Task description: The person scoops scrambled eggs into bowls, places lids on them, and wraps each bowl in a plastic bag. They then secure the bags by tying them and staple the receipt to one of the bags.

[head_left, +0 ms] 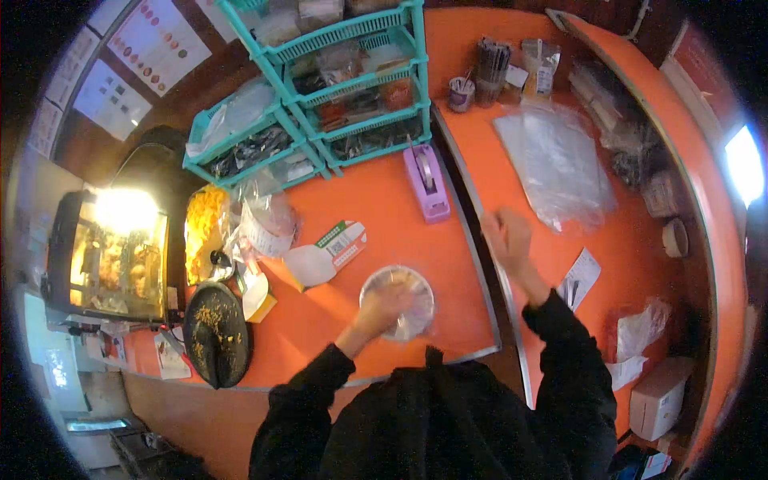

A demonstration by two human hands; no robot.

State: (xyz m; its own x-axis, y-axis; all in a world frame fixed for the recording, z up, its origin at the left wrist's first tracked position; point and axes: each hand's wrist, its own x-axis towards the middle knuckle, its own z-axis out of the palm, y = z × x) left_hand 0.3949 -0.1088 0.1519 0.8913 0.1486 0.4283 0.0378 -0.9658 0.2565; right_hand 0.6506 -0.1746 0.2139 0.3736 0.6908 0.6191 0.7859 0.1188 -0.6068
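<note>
My left hand [384, 310] lies over a round, shiny container [416, 324] near the front edge of the orange counter. It is blurred, so its fingers are hard to make out. My right hand [508, 240] is raised over the gap between the two counters, to the right of the container, with its fingers partly showing and no object visible in it. Behind the container, a white and green printed carton [344, 244] rests on the counter. A purple tape dispenser [426, 184] stands further back, left of my right hand.
Teal stacked baskets [352, 80] rise at the back. At left are a lit display case [120, 260], a black bowl [218, 336] with crumbs and a tray of orange food [204, 228]. Clear plastic bags [556, 164], a cup [462, 94] and a paper slip [580, 278] lie right.
</note>
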